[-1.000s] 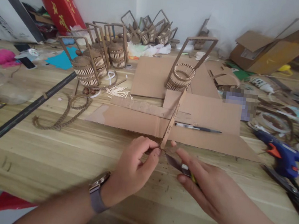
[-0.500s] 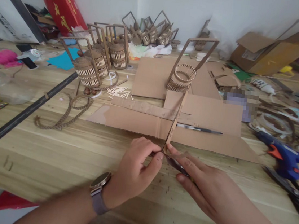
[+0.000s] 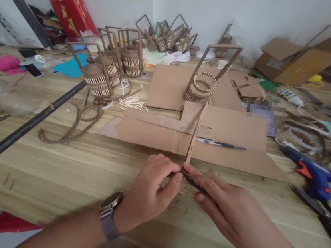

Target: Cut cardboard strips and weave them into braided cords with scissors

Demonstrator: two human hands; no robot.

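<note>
A narrow cardboard strip (image 3: 192, 143) stands on edge, running from my fingertips toward the open basket (image 3: 201, 87) with the tall handle. My left hand (image 3: 153, 191) is closed, thumb and forefinger pinching at the strip's near end. My right hand (image 3: 224, 205) is closed round a dark narrow tool (image 3: 196, 184), mostly hidden under the fingers, so its kind is unclear. The right forefinger touches the strip's end. Under the strip lie flat cardboard pieces (image 3: 149, 134), with a black pen (image 3: 223, 144) on them.
Lidded baskets (image 3: 98, 81) with handles stand at the left, near white sticks (image 3: 132, 103) and a braided cord (image 3: 70, 134). A blue glue gun (image 3: 313, 174) and black scissors (image 3: 320, 211) lie at the right. A long black bar (image 3: 26, 129) crosses the left side.
Both hands keep nearly the same pose at the strip's near end. The whole view has shifted slightly; nothing was let go or newly taken hold of.
</note>
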